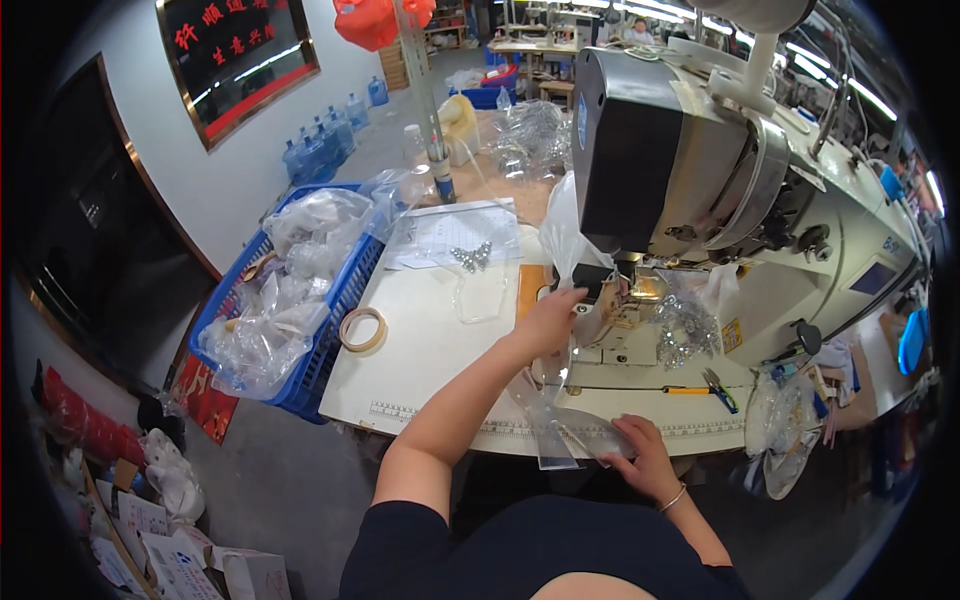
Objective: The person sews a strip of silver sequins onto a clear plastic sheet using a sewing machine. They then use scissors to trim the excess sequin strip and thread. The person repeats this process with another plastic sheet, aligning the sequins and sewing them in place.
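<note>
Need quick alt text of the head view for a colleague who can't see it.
A person feeds a clear plastic bag under an industrial sewing machine, left hand by the needle, right hand at the table edge. A blue basket of clear bags sits left.

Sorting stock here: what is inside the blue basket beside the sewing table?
The blue basket is heaped with clear plastic bags. Anything underneath them, and the basket's floor, is covered.
</note>
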Action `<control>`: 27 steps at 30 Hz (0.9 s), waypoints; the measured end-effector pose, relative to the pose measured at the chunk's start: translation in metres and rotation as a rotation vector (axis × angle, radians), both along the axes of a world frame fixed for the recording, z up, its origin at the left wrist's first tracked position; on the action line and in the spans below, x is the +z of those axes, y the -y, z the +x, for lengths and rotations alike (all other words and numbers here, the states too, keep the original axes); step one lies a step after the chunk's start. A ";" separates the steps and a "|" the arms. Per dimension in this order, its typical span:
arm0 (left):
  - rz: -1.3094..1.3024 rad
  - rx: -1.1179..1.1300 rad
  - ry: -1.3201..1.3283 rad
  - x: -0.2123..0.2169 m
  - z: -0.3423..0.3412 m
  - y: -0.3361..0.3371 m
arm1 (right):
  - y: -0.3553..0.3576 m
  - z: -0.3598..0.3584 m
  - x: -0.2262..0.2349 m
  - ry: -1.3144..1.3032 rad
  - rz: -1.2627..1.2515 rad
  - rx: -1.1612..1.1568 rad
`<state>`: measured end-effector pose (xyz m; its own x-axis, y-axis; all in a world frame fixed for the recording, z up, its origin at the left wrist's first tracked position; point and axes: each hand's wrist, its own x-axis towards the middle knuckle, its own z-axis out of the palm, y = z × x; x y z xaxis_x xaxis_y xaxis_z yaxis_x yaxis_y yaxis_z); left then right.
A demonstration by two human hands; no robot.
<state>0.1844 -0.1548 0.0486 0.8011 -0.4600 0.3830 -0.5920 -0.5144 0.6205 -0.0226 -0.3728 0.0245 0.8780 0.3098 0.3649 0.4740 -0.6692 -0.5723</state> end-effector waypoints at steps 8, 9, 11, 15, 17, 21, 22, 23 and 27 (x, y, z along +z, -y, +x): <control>0.656 0.135 -0.084 0.020 0.080 0.033 | -0.002 -0.003 -0.008 0.144 -0.014 -0.065; 0.680 0.117 -0.095 0.023 0.080 0.036 | -0.002 -0.004 -0.009 0.146 -0.009 -0.071; 0.725 0.088 -0.118 0.030 0.080 0.037 | -0.001 -0.002 -0.009 0.153 -0.001 -0.077; 0.427 -0.009 0.076 -0.010 0.092 0.012 | -0.003 0.021 -0.004 0.050 0.015 0.033; 0.140 -0.013 0.165 -0.017 0.071 0.000 | -0.008 0.036 0.010 0.024 -0.044 0.062; 0.084 0.149 0.042 0.002 0.000 -0.028 | -0.031 0.082 0.028 0.080 0.014 0.098; 0.135 0.182 0.070 0.000 -0.018 -0.030 | -0.042 0.098 0.025 0.098 0.020 0.085; 0.184 0.212 0.098 -0.003 -0.034 -0.031 | -0.052 0.111 0.023 0.118 0.024 0.070; 0.118 0.312 0.143 -0.022 -0.059 -0.032 | -0.083 0.134 0.044 0.003 -0.164 0.073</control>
<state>0.1259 -0.1227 0.0265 0.8522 -0.2493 0.4599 -0.4714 -0.7473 0.4683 0.1112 -0.2897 0.0685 0.8498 0.4287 0.3066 0.5265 -0.7171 -0.4567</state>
